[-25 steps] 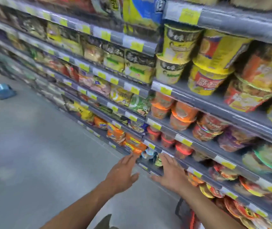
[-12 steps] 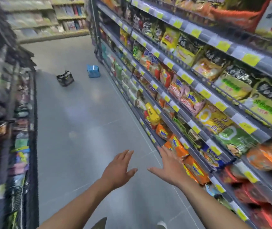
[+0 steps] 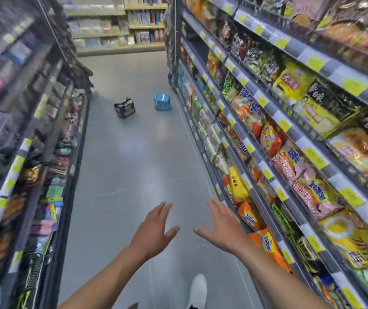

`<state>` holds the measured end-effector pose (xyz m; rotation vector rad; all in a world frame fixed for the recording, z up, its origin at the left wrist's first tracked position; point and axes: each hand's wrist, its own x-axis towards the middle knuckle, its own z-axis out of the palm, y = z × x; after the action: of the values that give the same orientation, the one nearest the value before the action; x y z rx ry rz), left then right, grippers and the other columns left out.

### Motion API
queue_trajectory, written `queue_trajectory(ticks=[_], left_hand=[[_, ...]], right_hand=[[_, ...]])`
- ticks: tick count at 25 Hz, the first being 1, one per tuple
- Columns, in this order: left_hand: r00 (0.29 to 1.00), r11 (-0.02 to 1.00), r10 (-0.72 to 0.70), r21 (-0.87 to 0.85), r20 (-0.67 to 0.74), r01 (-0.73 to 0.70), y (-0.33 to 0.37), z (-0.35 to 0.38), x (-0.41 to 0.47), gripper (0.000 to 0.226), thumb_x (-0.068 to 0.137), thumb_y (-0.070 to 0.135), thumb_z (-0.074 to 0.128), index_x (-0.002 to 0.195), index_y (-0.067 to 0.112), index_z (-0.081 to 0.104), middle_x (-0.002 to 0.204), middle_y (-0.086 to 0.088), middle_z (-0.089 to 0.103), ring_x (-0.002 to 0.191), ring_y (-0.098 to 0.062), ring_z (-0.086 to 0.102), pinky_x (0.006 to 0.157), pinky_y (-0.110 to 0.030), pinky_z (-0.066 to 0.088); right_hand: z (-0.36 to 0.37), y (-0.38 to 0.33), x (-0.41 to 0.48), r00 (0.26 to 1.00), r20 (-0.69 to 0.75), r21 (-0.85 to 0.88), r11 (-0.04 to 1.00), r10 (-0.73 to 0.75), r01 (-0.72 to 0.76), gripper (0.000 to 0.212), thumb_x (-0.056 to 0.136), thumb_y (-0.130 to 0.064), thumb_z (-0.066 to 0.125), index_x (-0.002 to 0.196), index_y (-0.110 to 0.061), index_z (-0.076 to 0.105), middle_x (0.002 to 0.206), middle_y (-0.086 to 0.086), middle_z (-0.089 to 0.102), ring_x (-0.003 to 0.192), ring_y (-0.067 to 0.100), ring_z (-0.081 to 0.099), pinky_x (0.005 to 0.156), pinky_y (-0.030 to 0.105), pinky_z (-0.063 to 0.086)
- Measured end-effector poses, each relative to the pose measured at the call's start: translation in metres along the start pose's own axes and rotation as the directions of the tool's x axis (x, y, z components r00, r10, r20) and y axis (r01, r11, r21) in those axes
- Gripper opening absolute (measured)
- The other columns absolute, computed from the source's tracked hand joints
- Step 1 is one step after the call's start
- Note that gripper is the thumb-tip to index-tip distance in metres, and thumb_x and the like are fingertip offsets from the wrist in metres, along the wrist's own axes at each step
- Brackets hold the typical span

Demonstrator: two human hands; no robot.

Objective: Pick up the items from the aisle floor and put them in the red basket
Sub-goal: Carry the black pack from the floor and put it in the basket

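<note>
I stand in a shop aisle with both arms stretched out in front of me over the grey floor (image 3: 134, 166). My left hand (image 3: 154, 230) is empty, its fingers spread and loose, thumb pointing inward. My right hand (image 3: 222, 228) is the same: flat, fingers apart, holding nothing, just beside the left hand with a small gap between the two thumbs. Neither hand touches anything.

I take the blue pack (image 3: 162, 101) as my mark. It lies on the floor far down the aisle from my hands, close against the foot of the noodle shelves (image 3: 290, 134). Just to the left of the blue pack, apart from it and nearer the middle of the aisle, sits a black pack (image 3: 125, 107), tilted a little. Both are well apart from my hands.

On the near side of the blue pack, the noodle shelves run all the way back toward me, lined with yellow price tags and filled with bright bags in yellow, orange and red. Across the aisle from the blue pack stands a second run of shelves (image 3: 33, 152), blurred, so I cannot tell what its goods are. Beyond the blue pack, a cross shelf (image 3: 120, 25) closes the aisle's end.

Below my right forearm my white shoe (image 3: 197, 291) rests on the floor. I cannot find the red basket here.
</note>
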<state>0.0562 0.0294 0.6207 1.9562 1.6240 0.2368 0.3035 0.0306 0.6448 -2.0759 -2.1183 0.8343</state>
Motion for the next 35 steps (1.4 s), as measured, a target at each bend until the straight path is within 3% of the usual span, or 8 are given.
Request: queue_trajectory(ticks=[13, 18, 24, 27, 31, 35], left_hand=[[0.964, 0.981, -0.177, -0.110, -0.198, 0.157, -0.058, -0.122, 0.171, 0.077, 0.098, 0.058, 0.050, 0.161, 0.032, 0.013, 0.169, 0.007, 0.012, 0.155, -0.013, 0.011, 0.124, -0.034, 0.020], [0.953, 0.982, -0.152, -0.154, -0.264, 0.114, -0.106, -0.207, 0.247, 0.077, 0.097, 0.061, 0.049, 0.160, 0.035, 0.013, 0.169, 0.010, 0.010, 0.155, -0.012, 0.010, 0.124, -0.038, 0.021], [0.953, 0.986, -0.070, -0.167, -0.295, 0.021, -0.153, -0.318, 0.337, 0.077, 0.096, 0.059, 0.052, 0.160, 0.037, 0.014, 0.168, 0.014, 0.010, 0.154, -0.006, 0.007, 0.123, -0.032, 0.016], [0.945, 0.987, -0.029, -0.160, -0.326, -0.025, -0.168, -0.349, 0.375, 0.077, 0.095, 0.059, 0.053, 0.159, 0.038, 0.015, 0.168, 0.015, 0.011, 0.153, -0.003, 0.008, 0.122, -0.028, 0.015], [0.941, 0.984, -0.040, -0.176, -0.337, -0.021, -0.192, -0.384, 0.434, 0.077, 0.095, 0.059, 0.052, 0.159, 0.040, 0.014, 0.167, 0.020, 0.008, 0.144, 0.011, -0.001, 0.119, -0.023, 0.010], [0.949, 0.986, -0.057, -0.169, -0.309, 0.004, -0.218, -0.415, 0.505, 0.080, 0.091, 0.069, 0.047, 0.159, 0.042, 0.012, 0.166, 0.022, 0.006, 0.151, 0.004, 0.003, 0.122, -0.026, 0.013]], right_hand=[[-0.075, -0.084, 0.254, 0.976, 0.059, -0.045, 0.976, -0.209, 0.212, 0.108, 0.078, -0.084, 0.050, 0.164, -0.029, 0.013, 0.172, -0.006, 0.013, 0.158, 0.018, 0.013, 0.127, 0.044, 0.017], [-0.110, -0.157, 0.342, 0.974, 0.002, 0.003, 0.974, -0.227, 0.227, 0.117, 0.067, -0.090, 0.041, 0.164, -0.032, 0.011, 0.172, -0.008, 0.012, 0.158, 0.016, 0.012, 0.127, 0.043, 0.019], [-0.161, -0.238, 0.429, 0.974, -0.103, 0.102, 0.972, -0.201, 0.212, 0.117, 0.068, -0.091, 0.047, 0.164, -0.035, 0.009, 0.171, -0.013, 0.006, 0.159, 0.015, 0.008, 0.127, 0.045, 0.020], [-0.174, -0.251, 0.461, 0.968, -0.117, 0.103, 0.967, -0.222, 0.234, 0.108, 0.079, -0.082, 0.057, 0.163, -0.037, 0.008, 0.171, -0.016, 0.005, 0.158, 0.013, 0.009, 0.124, 0.042, 0.020], [-0.202, -0.263, 0.531, 0.967, -0.086, 0.026, 0.970, -0.239, 0.242, 0.108, 0.079, -0.085, 0.052, 0.164, -0.037, 0.005, 0.172, -0.015, 0.002, 0.158, 0.011, 0.007, 0.127, 0.044, 0.019], [-0.233, -0.277, 0.627, 0.944, -0.115, 0.017, 0.950, -0.309, 0.313, 0.113, 0.072, -0.089, 0.046, 0.164, -0.037, 0.006, 0.171, -0.015, 0.003, 0.158, 0.012, 0.007, 0.128, 0.044, 0.017]])
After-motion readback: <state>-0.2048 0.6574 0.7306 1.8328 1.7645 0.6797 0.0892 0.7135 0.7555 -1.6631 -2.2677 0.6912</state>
